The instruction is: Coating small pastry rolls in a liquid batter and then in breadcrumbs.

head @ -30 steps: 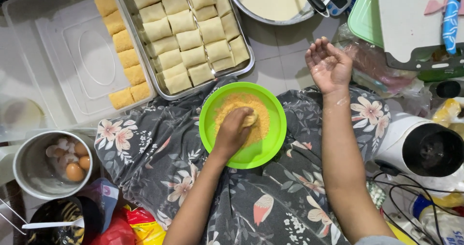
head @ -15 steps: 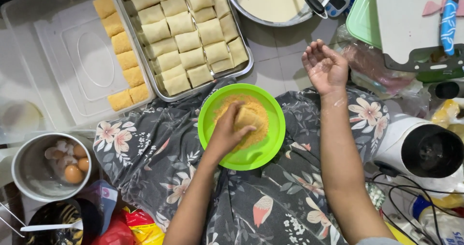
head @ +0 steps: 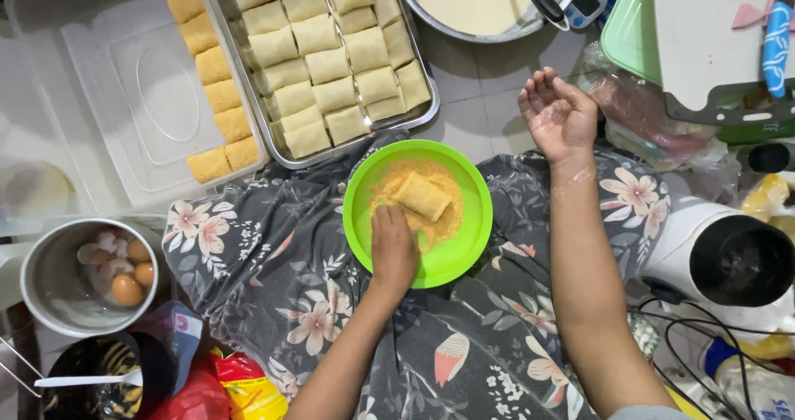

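A green bowl (head: 455, 254) of orange breadcrumbs rests on my lap, on grey floral cloth (head: 273, 271). One pale folded roll (head: 421, 195) lies in the crumbs. My left hand (head: 392, 250) reaches into the bowl just below the roll, fingers bunched in the crumbs beside it. My right hand (head: 559, 113) is raised above the tiled floor to the right of the bowl, palm up, fingers spread, coated with batter, holding nothing.
A metal tray (head: 425, 115) of uncoated rolls lies above the bowl. Breaded rolls (head: 211, 97) line a clear lidded box (head: 124, 97). A batter bowl (head: 472, 2) is at top. A pot with eggs (head: 83, 275) sits left; a white appliance (head: 729, 254) right.
My left hand has slid off the roll toward the bowl's near side, uncovering the roll in the crumbs. The right hand has stayed raised and open.
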